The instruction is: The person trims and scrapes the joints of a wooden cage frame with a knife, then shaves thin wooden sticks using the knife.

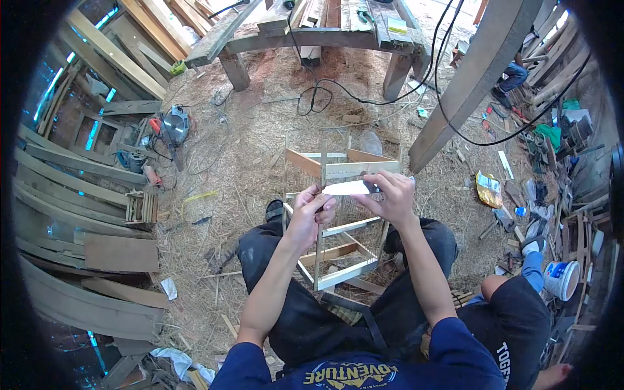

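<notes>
Head view: right hand (392, 195) clamps knife (354, 188), blade (339, 188) beside left hand (305, 211), seemingly pinching frame (351, 226).

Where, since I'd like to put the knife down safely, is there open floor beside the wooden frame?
The shavings-strewn floor looks free between the circular saw and the wooden frame's left side, and between its right side and the yellow packet. It is crowded at far left, with boards, and at far right, around the white bucket.

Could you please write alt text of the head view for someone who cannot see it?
A person's right hand holds a knife at a wooden frame between the knees; the left hand is by the knife's tip. Shavings litter the floor, with a workbench beyond.
</notes>
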A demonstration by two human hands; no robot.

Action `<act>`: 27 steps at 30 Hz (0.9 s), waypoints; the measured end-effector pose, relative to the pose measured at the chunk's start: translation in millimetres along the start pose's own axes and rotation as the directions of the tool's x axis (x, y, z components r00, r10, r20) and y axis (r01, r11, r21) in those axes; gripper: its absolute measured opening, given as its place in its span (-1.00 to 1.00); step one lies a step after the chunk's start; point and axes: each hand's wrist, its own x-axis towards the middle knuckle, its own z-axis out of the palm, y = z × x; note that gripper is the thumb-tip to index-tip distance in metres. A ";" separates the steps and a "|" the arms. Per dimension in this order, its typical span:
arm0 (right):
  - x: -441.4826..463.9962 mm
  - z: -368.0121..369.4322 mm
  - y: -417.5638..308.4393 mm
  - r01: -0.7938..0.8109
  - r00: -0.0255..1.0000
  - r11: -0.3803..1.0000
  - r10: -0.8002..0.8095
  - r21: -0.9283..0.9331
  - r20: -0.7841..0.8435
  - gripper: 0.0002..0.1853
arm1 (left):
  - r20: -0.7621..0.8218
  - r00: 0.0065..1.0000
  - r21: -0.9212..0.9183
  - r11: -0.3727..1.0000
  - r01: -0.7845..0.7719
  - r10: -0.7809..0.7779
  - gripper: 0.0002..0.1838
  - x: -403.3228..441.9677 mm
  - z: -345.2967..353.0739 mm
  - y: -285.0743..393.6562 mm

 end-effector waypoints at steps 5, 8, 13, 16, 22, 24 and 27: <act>1.0 -5.0 25.4 -0.302 0.940 0.953 0.302 0.026 -0.161 -0.64 | 0.036 0.999 0.013 0.999 0.039 -0.040 -0.85 -8.6 -3.2 0.7; 2.8 -16.2 29.3 -0.317 0.934 0.949 0.311 -0.003 -0.173 -0.64 | 0.016 0.999 0.047 0.998 0.050 -0.051 -0.83 -11.3 1.3 -2.3; -9.6 6.9 2.1 -0.248 0.969 0.959 0.249 0.136 0.013 -0.60 | -0.021 0.999 0.067 0.997 0.041 -0.040 -0.84 -6.2 -4.7 -4.2; -9.1 19.7 -4.5 -0.414 0.908 0.821 0.402 0.394 0.117 -0.64 | -0.036 0.999 0.094 0.996 0.009 -0.006 -0.84 -7.9 0.2 -3.7; -12.4 36.8 -46.0 -0.626 0.745 0.399 0.560 0.670 0.363 -0.80 | -0.052 0.992 0.139 0.985 -0.106 0.114 -0.85 -0.3 6.3 -4.1; -9.8 37.9 -53.1 -0.591 0.738 0.285 0.569 0.755 0.363 -0.81 | -0.103 0.967 0.306 0.932 -0.194 0.235 -0.85 5.3 5.3 -12.0; -7.7 40.2 -53.2 -0.595 0.712 0.203 0.582 0.778 0.393 -0.81 | -0.075 0.926 0.460 0.837 -0.298 0.371 -0.82 9.2 5.0 -16.4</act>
